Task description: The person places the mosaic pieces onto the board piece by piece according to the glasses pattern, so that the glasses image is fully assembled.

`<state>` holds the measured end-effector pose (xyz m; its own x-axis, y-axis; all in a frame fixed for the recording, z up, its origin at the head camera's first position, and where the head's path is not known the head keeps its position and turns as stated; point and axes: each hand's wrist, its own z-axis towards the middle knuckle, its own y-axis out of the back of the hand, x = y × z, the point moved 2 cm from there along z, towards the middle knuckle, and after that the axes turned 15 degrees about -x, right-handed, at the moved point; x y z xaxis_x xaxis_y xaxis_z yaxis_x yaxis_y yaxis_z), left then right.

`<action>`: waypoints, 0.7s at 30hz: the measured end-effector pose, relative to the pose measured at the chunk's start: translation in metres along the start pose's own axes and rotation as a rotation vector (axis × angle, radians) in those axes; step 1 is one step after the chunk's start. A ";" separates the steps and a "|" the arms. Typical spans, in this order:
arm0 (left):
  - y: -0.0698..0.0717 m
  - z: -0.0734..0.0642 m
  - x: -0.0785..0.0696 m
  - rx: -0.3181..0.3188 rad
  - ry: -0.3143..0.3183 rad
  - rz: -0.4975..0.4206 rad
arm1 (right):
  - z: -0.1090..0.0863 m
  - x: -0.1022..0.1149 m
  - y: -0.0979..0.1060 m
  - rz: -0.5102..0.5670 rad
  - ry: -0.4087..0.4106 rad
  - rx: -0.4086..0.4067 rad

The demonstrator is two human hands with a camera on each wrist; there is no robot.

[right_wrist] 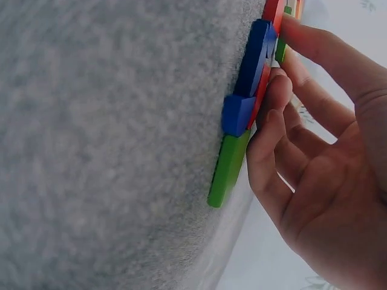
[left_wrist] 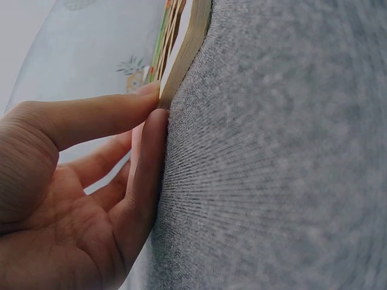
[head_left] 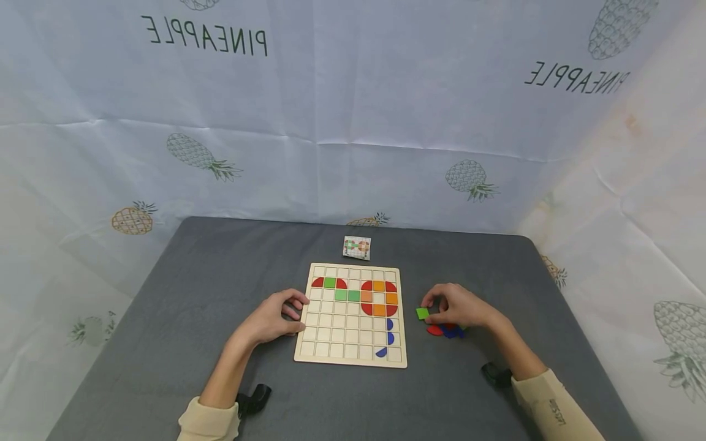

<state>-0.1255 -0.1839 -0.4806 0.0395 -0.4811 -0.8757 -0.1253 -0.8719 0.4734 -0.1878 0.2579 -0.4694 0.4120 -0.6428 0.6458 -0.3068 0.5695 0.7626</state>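
My left hand (head_left: 276, 315) holds the left edge of a pale wooden grid board (head_left: 325, 335), its thumb and fingertips at the rim. Close up in the left wrist view, the thumb meets the board's edge (left_wrist: 184, 57) with a finger low against the tabletop. Over to the right, my right hand (head_left: 456, 306) pinches a green square tile (head_left: 422, 313) between thumb and finger. Beneath that hand lies a small pile, with a red piece (head_left: 434, 330), blue pieces (right_wrist: 252, 60) and another green piece (right_wrist: 228, 169). The palm partly covers the pile in the head view.
Red, green and orange tiles (head_left: 379, 286) fill some upper cells of the board; blue half-round pieces (head_left: 390, 338) sit at its lower right. Behind the board lies a small pattern card (head_left: 356, 247). A grey table (head_left: 242, 263) stands before a pineapple-print curtain (head_left: 331, 122).
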 end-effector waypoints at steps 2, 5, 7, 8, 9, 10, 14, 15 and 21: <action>0.000 0.000 0.000 0.001 -0.002 0.001 | 0.001 0.001 0.000 0.010 -0.005 0.003; 0.000 0.000 0.000 0.001 -0.001 0.004 | 0.003 0.004 0.001 0.017 -0.008 -0.007; 0.000 0.000 0.000 0.002 0.000 0.005 | 0.005 0.007 0.000 0.019 -0.016 -0.018; 0.000 0.000 0.000 0.001 0.001 0.005 | 0.007 0.009 0.000 0.018 -0.017 -0.025; 0.000 0.000 0.000 0.000 0.001 0.005 | 0.008 0.011 -0.001 0.015 -0.018 -0.033; 0.000 0.001 0.000 0.000 0.001 0.003 | 0.010 0.014 -0.001 0.011 -0.020 -0.041; 0.000 0.001 0.000 -0.001 0.001 0.000 | 0.018 0.026 -0.006 0.005 -0.002 -0.067; 0.000 0.001 0.000 0.000 0.000 0.000 | 0.020 0.030 -0.008 0.006 0.005 -0.074; 0.000 0.000 0.000 0.004 0.003 -0.006 | 0.038 0.053 -0.018 0.044 0.024 -0.111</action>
<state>-0.1258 -0.1841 -0.4804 0.0430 -0.4760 -0.8784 -0.1285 -0.8745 0.4676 -0.1930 0.1943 -0.4476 0.4214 -0.6043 0.6761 -0.2281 0.6510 0.7240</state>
